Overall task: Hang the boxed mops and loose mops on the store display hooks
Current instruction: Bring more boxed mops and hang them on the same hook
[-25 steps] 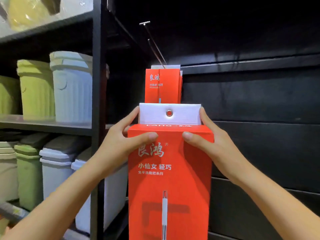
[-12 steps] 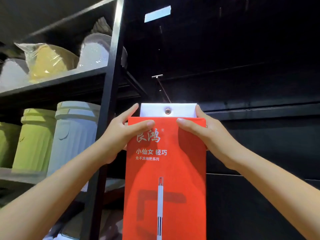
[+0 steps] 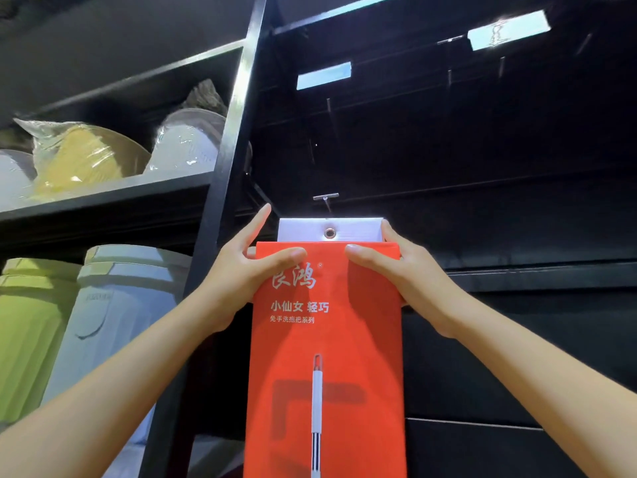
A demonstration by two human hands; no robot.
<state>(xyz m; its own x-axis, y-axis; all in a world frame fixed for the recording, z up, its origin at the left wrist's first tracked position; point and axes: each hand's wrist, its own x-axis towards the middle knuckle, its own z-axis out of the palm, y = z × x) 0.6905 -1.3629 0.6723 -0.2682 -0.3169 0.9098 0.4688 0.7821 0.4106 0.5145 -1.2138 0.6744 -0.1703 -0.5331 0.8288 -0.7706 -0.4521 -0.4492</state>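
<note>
Both hands hold the red box (image 3: 327, 339) by its top corners, upright, in front of the black wall (image 3: 482, 167). The left hand (image 3: 251, 270) grips the left corner: its thumb lies flat on the red front, the first finger points straight up beside the box, and the other fingers are curled behind it. The right hand (image 3: 389, 270) grips the right corner in the same way, with the thumb on the front and the fingers behind the box, where they cannot be seen. Between the two thumbs, a little above them, stands the white tab (image 3: 355, 229) of the box with its metal ring (image 3: 330, 232). The ring is free. The end of the hook (image 3: 325, 196) is just above the tab, higher than all the fingertips.

The grip is the same as one second ago, and the thumbs have not shifted on the front. The tab is now closer to the end of the hook than half a second ago. The other red box that was seen on the hook one second ago, above the fingers, is now not visible. The view also looks more upward than before.

To the left of the left hand stands a black post (image 3: 227, 167). Beyond it there are a pale blue bin (image 3: 120, 322) and a green bin (image 3: 31, 322).
</note>
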